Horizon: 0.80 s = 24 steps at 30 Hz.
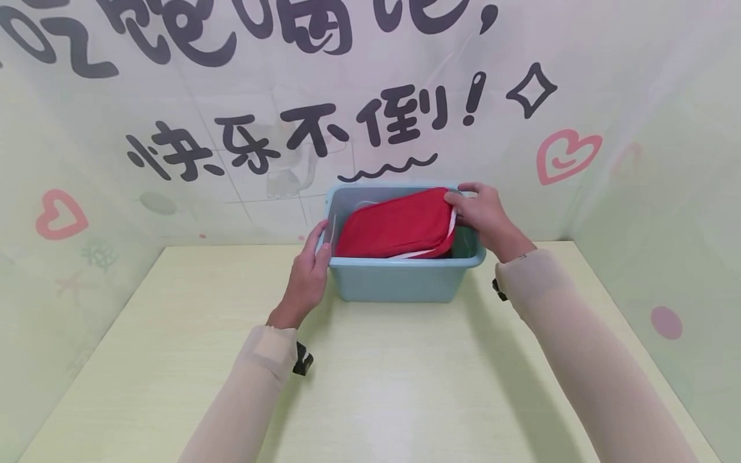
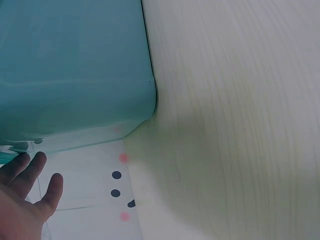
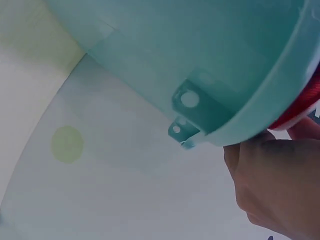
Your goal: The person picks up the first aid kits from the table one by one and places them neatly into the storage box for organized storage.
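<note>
A light blue plastic bin [image 1: 399, 283] sits at the back of the table. Inside it, a soft red fabric case [image 1: 399, 225] with a white edge strip lies tilted, its right end raised toward the rim. My right hand [image 1: 483, 215] pinches that raised corner, thumb on top, beside the bin's right rim. In the right wrist view a bit of the red case [image 3: 300, 102] shows past the rim, next to the curled fingers. My left hand [image 1: 307, 270] rests at the bin's left rim; the left wrist view shows its fingers [image 2: 32, 175] fairly straight and spread, tips right at the rim.
Something green [image 1: 466, 241] shows in the bin's right end, mostly covered by the case. Behind the bin stands a white printed wall sheet [image 1: 278, 186], with similar sheets at both sides. The pale wood-grain table [image 1: 376, 379] stretches toward me.
</note>
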Motion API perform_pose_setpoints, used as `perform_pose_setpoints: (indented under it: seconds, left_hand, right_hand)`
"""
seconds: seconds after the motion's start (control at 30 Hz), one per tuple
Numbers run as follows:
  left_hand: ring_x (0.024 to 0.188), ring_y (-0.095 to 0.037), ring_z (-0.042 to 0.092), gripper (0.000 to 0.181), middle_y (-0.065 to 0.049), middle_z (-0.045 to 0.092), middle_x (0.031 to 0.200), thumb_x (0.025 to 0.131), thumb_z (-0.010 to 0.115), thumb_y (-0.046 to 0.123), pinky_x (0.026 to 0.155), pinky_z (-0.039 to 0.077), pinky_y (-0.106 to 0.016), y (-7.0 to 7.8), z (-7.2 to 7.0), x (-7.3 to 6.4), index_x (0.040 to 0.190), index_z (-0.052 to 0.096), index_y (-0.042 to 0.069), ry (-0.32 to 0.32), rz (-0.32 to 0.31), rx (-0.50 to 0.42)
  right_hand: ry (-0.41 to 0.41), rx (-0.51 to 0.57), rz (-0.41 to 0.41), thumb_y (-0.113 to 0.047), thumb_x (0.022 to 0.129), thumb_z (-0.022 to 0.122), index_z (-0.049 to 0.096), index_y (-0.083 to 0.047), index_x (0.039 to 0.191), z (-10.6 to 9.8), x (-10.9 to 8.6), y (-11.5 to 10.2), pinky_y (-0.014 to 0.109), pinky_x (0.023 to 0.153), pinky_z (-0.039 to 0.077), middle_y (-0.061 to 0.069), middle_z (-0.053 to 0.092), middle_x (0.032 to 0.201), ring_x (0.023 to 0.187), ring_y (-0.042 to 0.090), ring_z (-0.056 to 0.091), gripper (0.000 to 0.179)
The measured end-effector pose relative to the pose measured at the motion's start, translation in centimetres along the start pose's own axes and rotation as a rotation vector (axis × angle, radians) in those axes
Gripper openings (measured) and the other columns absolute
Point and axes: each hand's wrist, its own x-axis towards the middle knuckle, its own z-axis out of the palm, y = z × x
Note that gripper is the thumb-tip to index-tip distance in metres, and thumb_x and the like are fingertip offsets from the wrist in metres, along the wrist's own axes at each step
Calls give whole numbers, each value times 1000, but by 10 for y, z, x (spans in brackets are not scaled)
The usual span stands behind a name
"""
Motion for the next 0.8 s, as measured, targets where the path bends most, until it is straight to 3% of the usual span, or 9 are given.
perform_pose_setpoints:
  seconds: [0.07,0.13,0.27,0.37,0.53,0.63,0.73,0.8]
  left_hand:
    - [93,-28,51,52,-18,55,89,107,33,37,73,46,-42,0,0,0,158,26,27,0,-8,3]
    - [92,-28,50,52,-20,55,87,107,34,37,72,46,-42,0,0,-1,158,26,28,-3,-15,4]
    - [69,-28,44,51,-15,43,66,107,34,35,62,44,-40,0,0,-1,158,26,28,-2,-20,6]
    - [56,-26,39,51,-9,39,61,107,34,35,57,42,-37,0,0,-1,158,27,28,2,-18,14]
    - [53,-29,38,52,-15,41,63,107,34,36,54,42,-36,0,0,-1,158,27,28,3,-16,15]
    - [71,-28,50,52,-19,57,86,107,34,35,63,47,-37,0,0,-1,158,26,28,4,-14,15]
    - [83,-28,50,52,-21,59,96,107,35,34,67,47,-39,-1,0,-1,158,26,29,2,-12,8]
    - [78,-29,50,52,-20,59,91,107,35,35,64,48,-39,-1,0,-1,158,25,29,2,-11,8]
  right_hand:
    - [-7,-21,-4,-26,94,69,25,-6,155,1,-1,0,38,102,48,19,47,142,118,32,57,78]
    - [-12,-47,-6,-24,94,69,24,-7,156,1,-1,1,40,103,48,19,45,143,119,32,54,78]
    - [-28,-80,-20,-22,95,66,23,-7,156,2,-1,2,44,104,46,20,42,146,124,35,48,76]
    - [-29,-79,-28,-23,97,63,23,-7,156,2,-2,2,45,105,45,19,40,148,129,36,46,74]
    - [-26,-73,-31,-23,98,62,24,-7,156,1,-3,2,46,106,44,19,38,151,132,36,45,72]
    - [-28,-86,-39,-22,97,62,24,-7,156,1,-5,3,47,107,43,19,37,152,135,37,42,72]
    - [-26,-94,-55,-22,98,61,26,-9,157,1,-6,4,50,109,40,18,36,154,138,37,38,70]
    - [-24,-100,-72,-22,98,60,26,-10,157,1,-7,4,51,110,39,17,35,154,139,37,37,69]
